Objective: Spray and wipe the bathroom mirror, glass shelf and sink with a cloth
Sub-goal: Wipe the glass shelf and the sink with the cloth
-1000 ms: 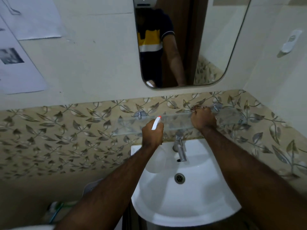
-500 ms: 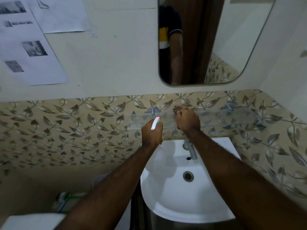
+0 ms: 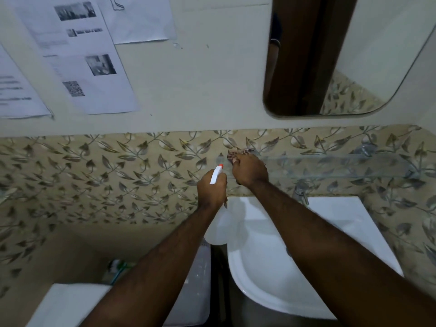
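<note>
A clear glass shelf (image 3: pixel 330 166) runs along the leaf-patterned tiles above the white sink (image 3: pixel 330 232). My right hand (image 3: pixel 250 171) grips a patterned cloth (image 3: pixel 233 156) and presses it on the shelf's left end. Just left of it, my left hand (image 3: pixel 211 190) holds a white spray bottle (image 3: pixel 217 174) with an orange nozzle; the bottle's body hangs below the hand, over the sink's left rim. The mirror (image 3: pixel 342 55) hangs at the upper right. My right forearm hides part of the metal tap (image 3: pixel 300 190).
Printed paper sheets (image 3: pixel 82 55) are stuck to the wall at the upper left. A white toilet tank (image 3: pixel 70 303) sits at the lower left, with a pale object with a green part (image 3: pixel 118 267) behind it. The side wall closes in at the right.
My right hand has slid the cloth leftwards along the shelf to its left end. The view has turned left, so the sink and mirror sit further right. The left hand keeps holding the bottle.
</note>
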